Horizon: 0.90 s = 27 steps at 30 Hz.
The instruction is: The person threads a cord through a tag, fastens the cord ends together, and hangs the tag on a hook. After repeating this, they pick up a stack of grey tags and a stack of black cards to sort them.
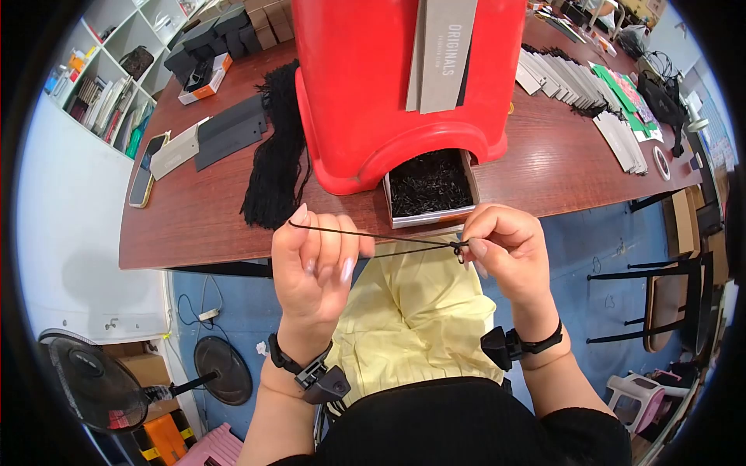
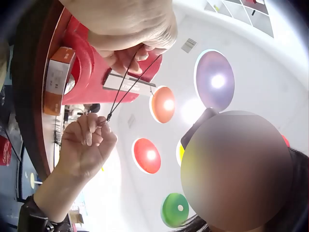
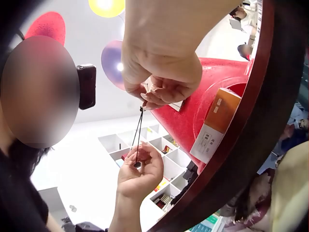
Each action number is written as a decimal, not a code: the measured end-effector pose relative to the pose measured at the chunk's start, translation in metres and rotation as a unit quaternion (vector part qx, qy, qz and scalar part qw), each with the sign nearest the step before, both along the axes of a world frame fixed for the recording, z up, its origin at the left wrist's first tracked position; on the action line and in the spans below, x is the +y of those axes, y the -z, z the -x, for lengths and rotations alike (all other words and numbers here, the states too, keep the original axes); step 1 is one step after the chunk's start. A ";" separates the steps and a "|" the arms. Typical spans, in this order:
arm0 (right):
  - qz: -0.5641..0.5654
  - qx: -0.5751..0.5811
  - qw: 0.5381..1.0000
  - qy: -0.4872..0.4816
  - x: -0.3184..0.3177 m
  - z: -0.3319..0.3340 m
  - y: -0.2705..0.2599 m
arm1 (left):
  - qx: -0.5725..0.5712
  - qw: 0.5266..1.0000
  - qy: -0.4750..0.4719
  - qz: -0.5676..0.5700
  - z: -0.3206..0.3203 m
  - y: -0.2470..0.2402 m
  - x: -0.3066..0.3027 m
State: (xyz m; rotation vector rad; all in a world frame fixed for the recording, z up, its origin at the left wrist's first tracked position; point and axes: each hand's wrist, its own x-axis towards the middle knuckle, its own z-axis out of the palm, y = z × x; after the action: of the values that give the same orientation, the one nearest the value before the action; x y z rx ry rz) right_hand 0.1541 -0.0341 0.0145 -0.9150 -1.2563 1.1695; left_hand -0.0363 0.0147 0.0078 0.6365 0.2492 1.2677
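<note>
A black cord (image 1: 373, 234) is stretched in a narrow loop between both hands, just off the table's front edge. The left hand (image 1: 315, 268) holds the loop's far end, its fingers curled with the cord passing at the thumb tip. Between thumb and forefinger, the right hand (image 1: 513, 252) pinches the other end beside a small dark knot (image 1: 457, 248). In the left wrist view the two strands meet at the knot (image 2: 109, 116) by the right fingertips. Directly beyond the hands, an open box (image 1: 435, 221) is filled with small black pieces.
A red plastic stool (image 1: 350, 101) stands over the box, with grey printed tags (image 1: 447, 58) on it. A bundle of black cords (image 1: 276, 147) lies to its left, near dark tags (image 1: 231, 132) and a phone (image 1: 145, 175). Rows of grey tags (image 1: 571, 85) spread at the right.
</note>
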 end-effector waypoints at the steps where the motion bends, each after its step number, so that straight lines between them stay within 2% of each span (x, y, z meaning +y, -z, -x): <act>1: -0.011 -0.025 0.999 0.021 0.001 0.000 0.003 | -0.004 1.000 0.017 -0.021 0.001 0.000 0.000; 2: -0.021 -0.050 0.998 0.042 0.002 0.000 0.006 | -0.003 1.000 0.018 -0.021 0.001 0.000 -0.002; 4: -0.015 -0.060 0.996 0.059 0.002 0.001 0.012 | 0.073 0.992 -0.065 -0.075 0.001 -0.003 -0.006; 5: -0.010 -0.071 0.995 0.076 0.001 0.003 0.013 | 0.074 0.992 -0.065 -0.074 -0.001 -0.005 -0.007; 7: -0.015 -0.063 0.995 0.078 0.000 0.006 0.012 | 0.065 0.987 -0.133 -0.058 -0.005 -0.007 -0.006; 11: -0.045 -0.065 0.995 0.067 0.001 0.005 0.012 | 0.042 0.988 -0.137 -0.049 -0.006 -0.006 -0.004; 14: -0.028 -0.052 0.997 0.045 0.000 0.001 0.010 | 0.092 0.983 -0.134 -0.088 -0.009 -0.009 -0.004; 15: -0.028 -0.051 0.997 0.046 0.000 -0.001 0.010 | 0.239 0.931 -0.225 -0.162 -0.010 -0.009 -0.004; 16: -0.031 -0.043 0.998 0.046 0.000 -0.003 0.010 | 0.377 0.843 -0.307 -0.229 -0.011 -0.009 -0.005; 17: -0.034 -0.035 0.998 0.046 0.000 -0.004 0.010 | 0.378 0.843 -0.306 -0.229 -0.009 -0.006 -0.005; 19: -0.033 -0.041 0.998 0.047 0.000 -0.002 0.012 | 0.393 0.791 -0.328 -0.335 -0.003 0.003 -0.004; 20: -0.043 -0.054 0.995 0.070 0.000 -0.001 0.014 | 0.357 0.814 -0.329 -0.318 -0.004 0.005 -0.006; 22: -0.052 -0.068 0.992 0.094 0.001 0.002 0.014 | 0.351 0.831 -0.321 -0.288 -0.005 0.005 -0.015; 23: -0.062 -0.099 0.983 0.139 0.002 0.005 0.013 | 0.344 0.847 -0.313 -0.257 -0.005 0.003 -0.020; 24: -0.073 -0.131 0.972 0.183 0.003 0.007 0.013 | 0.358 0.832 -0.323 -0.276 -0.005 0.002 -0.024; 25: -0.073 -0.132 0.971 0.183 0.003 0.007 0.014 | 0.357 0.832 -0.323 -0.275 -0.005 -0.001 -0.026; 27: -0.086 -0.142 0.964 0.209 0.005 0.007 0.019 | 0.344 0.803 -0.324 -0.364 -0.005 -0.007 -0.030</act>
State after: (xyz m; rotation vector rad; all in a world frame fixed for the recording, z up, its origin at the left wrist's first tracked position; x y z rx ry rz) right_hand 0.1472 -0.0291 -0.0041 -1.1760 -1.2866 0.6020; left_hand -0.0312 -0.0152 0.0144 1.8064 0.6269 1.7534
